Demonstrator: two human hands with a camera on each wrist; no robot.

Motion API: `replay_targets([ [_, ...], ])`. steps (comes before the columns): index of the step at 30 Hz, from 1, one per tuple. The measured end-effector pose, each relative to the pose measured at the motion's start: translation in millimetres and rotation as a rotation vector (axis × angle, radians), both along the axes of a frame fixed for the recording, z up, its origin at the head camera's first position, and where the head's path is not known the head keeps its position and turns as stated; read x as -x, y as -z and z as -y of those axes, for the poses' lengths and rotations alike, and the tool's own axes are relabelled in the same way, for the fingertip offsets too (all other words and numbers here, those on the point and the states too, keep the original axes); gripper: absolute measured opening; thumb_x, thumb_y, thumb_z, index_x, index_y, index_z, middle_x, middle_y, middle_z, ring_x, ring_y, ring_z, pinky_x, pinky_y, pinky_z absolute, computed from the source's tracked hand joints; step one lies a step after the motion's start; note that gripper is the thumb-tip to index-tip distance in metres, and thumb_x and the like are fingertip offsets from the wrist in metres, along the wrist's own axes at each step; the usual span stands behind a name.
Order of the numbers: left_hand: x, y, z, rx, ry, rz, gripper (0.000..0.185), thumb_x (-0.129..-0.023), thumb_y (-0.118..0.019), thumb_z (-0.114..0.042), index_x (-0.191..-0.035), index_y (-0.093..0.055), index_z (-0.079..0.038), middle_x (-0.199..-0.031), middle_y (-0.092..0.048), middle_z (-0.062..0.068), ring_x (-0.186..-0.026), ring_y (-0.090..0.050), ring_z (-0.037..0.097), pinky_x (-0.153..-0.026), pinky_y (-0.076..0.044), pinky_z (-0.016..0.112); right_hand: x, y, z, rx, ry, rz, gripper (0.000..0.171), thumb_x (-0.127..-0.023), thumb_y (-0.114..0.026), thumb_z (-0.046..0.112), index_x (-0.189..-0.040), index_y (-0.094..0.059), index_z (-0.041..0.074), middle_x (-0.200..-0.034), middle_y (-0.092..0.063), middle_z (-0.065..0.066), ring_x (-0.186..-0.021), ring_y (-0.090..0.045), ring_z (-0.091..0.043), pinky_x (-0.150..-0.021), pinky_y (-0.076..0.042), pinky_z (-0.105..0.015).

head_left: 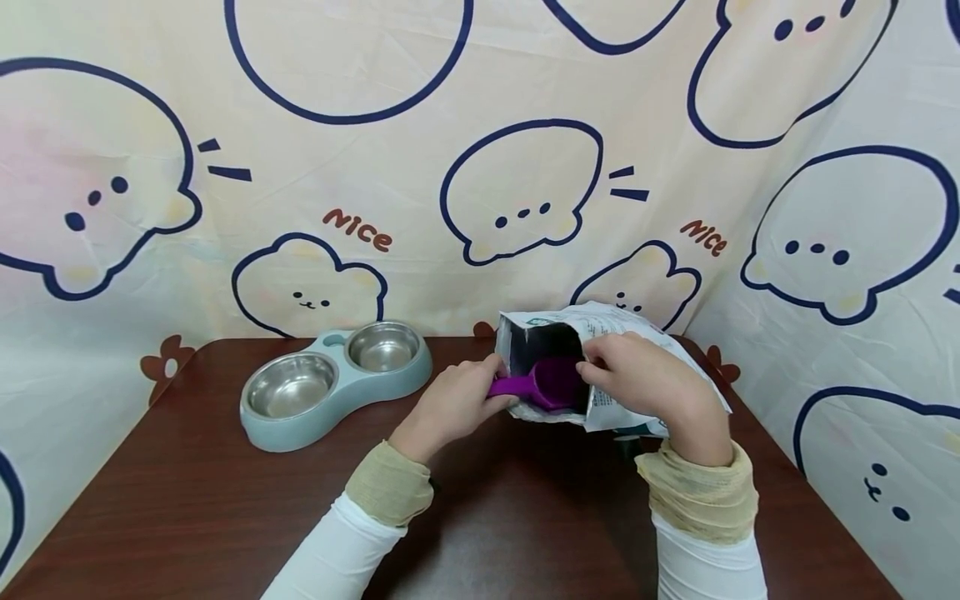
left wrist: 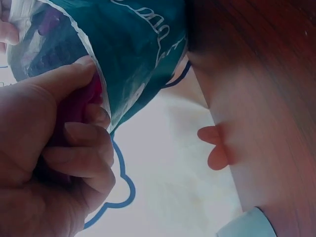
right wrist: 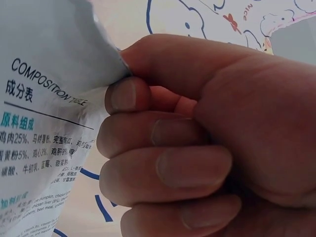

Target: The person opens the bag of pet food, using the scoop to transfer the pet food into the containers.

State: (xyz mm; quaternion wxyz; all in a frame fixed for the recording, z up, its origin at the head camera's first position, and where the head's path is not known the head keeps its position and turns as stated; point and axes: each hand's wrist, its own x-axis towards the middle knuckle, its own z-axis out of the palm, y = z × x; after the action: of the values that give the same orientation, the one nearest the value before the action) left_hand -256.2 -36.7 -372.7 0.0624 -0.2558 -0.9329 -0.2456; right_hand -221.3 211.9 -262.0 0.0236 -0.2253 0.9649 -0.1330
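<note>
A white and teal pet food bag lies on its side at the back right of the table, its mouth facing left. My left hand grips the handle of a purple scoop, whose cup is inside the bag's mouth. In the left wrist view the fingers of the left hand curl round the handle beside the bag's teal face. My right hand pinches the edge of the bag's opening between thumb and forefinger, seen close in the right wrist view beside the printed panel. The bag's contents are hidden in shadow.
A pale blue double pet bowl with two steel dishes stands left of the bag on the brown table. A cream cloth with cartoon drawings hangs behind the table and along its sides.
</note>
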Motion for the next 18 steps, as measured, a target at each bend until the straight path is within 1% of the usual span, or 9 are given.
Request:
replay_targets([
  [4, 0.0, 2.0, -0.2, 0.039, -0.017, -0.002, 0.034, -0.103, -0.077, -0.035, -0.117, -0.063, -0.007, -0.083, -0.066, 0.003, -0.064, -0.058, 0.014, -0.06, -0.048, 0.026, 1.1, 1.1, 0.3, 0.004, -0.001, 0.007, 0.027, -0.109, -0.06, 0.018, -0.083, -0.063, 0.013, -0.066, -0.048, 0.0, -0.064, -0.051, -0.015, -0.064, -0.043, -0.03],
  [8, -0.1, 3.0, 0.6, 0.089, -0.02, -0.023, 0.039, -0.104, -0.074, -0.04, -0.117, -0.063, -0.005, -0.078, -0.063, 0.004, -0.062, -0.058, 0.015, -0.059, -0.049, 0.027, 1.8, 1.1, 0.5, 0.002, 0.006, 0.015, 0.023, -0.109, -0.061, 0.019, -0.087, -0.067, 0.011, -0.066, -0.05, -0.001, -0.064, -0.052, -0.016, -0.064, -0.044, -0.03],
  [12, 0.4, 2.9, 2.4, 0.12, -0.009, -0.01, 0.039, -0.106, -0.071, -0.043, -0.109, -0.067, -0.004, -0.074, -0.06, 0.004, -0.061, -0.056, 0.015, -0.058, -0.048, 0.027, 2.0, 1.1, 1.3, -0.002, 0.006, 0.022, 0.023, -0.109, -0.06, 0.019, -0.088, -0.067, 0.011, -0.067, -0.05, -0.001, -0.065, -0.052, -0.016, -0.065, -0.045, -0.03],
  [15, 1.3, 3.2, 4.0, 0.123, -0.004, -0.005, 0.038, -0.106, -0.07, -0.043, -0.104, -0.067, -0.005, -0.072, -0.058, 0.003, -0.06, -0.054, 0.015, -0.057, -0.046, 0.027, 2.0, 1.0, 2.0, -0.004, 0.006, 0.028, 0.023, -0.109, -0.06, 0.02, -0.089, -0.067, 0.011, -0.068, -0.05, -0.001, -0.065, -0.052, -0.016, -0.065, -0.045, -0.03],
  [18, 3.0, 3.9, 5.9, 0.111, 0.002, 0.001, 0.036, -0.107, -0.069, -0.042, -0.102, -0.067, -0.006, -0.07, -0.057, 0.002, -0.059, -0.053, 0.014, -0.055, -0.045, 0.026, 1.7, 0.5, 2.0, -0.007, 0.013, 0.03, 0.022, -0.109, -0.061, 0.02, -0.091, -0.068, 0.011, -0.068, -0.051, -0.002, -0.065, -0.052, -0.016, -0.065, -0.045, -0.03],
])
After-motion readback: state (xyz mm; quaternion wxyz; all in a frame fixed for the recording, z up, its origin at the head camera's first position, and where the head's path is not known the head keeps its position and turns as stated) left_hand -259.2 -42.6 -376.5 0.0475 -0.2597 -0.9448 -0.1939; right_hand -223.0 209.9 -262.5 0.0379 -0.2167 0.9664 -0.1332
